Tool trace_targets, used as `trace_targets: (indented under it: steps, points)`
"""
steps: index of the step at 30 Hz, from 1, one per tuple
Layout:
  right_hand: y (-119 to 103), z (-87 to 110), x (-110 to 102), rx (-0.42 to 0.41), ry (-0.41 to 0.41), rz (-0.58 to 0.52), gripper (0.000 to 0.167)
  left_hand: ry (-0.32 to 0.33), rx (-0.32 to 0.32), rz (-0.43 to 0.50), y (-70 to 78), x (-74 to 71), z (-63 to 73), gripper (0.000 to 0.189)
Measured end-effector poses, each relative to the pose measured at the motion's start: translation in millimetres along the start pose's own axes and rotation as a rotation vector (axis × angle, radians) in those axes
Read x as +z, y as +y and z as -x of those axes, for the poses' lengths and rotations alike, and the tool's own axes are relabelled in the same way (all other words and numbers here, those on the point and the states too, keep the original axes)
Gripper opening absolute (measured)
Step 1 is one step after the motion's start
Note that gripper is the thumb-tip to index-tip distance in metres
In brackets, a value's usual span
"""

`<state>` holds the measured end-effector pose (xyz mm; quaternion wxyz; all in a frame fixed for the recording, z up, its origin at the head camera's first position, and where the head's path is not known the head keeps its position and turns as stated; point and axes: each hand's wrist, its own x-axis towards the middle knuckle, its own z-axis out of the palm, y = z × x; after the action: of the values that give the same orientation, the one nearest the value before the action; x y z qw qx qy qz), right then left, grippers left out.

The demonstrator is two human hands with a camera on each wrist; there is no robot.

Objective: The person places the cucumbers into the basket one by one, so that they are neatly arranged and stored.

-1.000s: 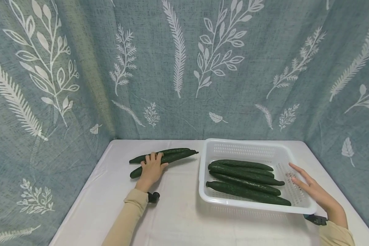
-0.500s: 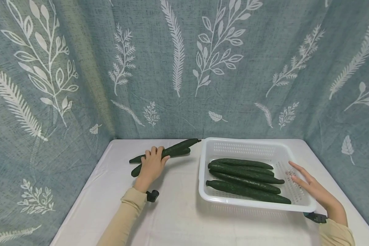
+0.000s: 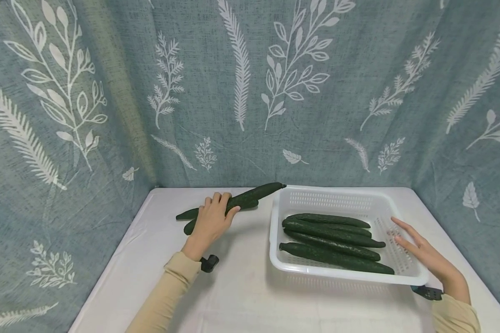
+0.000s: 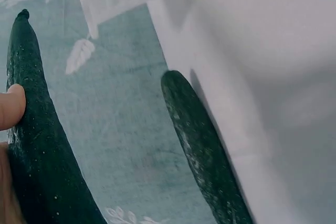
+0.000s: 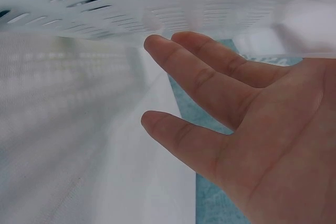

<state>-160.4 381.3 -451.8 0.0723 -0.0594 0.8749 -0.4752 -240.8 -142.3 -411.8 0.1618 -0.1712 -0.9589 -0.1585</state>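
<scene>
My left hand [image 3: 211, 219] grips a dark green cucumber [image 3: 264, 190] round its middle, its stem end raised and pointing to the right toward the basket. A second cucumber [image 3: 187, 214] lies under the hand on the table, partly covered; in the left wrist view this lying cucumber [image 4: 197, 145] is apart from the held one. My right hand [image 3: 431, 259] is at the right end of the white basket [image 3: 337, 276], thumb and a finger over its rim. In the right wrist view the other fingers [image 5: 205, 85] are straight, beneath the basket's side.
Several cucumbers [image 3: 337, 259] lie side by side in the basket, which takes up the right half of the white table [image 3: 237, 286]. A blue-green leaf-patterned curtain [image 3: 216, 92] hangs behind and on both sides.
The left hand has lifted the front cucumber off the table and moved it right and back across the other one. Its stem end is now by the basket's corner. The right hand is unchanged.
</scene>
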Motion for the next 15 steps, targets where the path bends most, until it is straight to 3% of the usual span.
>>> trace_targets:
  steps: [4, 15]
  points:
    - [-0.7, -0.1, -1.7, -0.014, 0.000, 0.010, 0.060, 0.003, 0.037, -0.019, 12.8, -0.6, -3.4, 0.045]
    - [-0.5, 0.8, -1.2, -0.032, 0.004, 0.023, 0.058, -0.078, 0.103, -0.034, 61.2, 2.1, -7.7, 0.045]
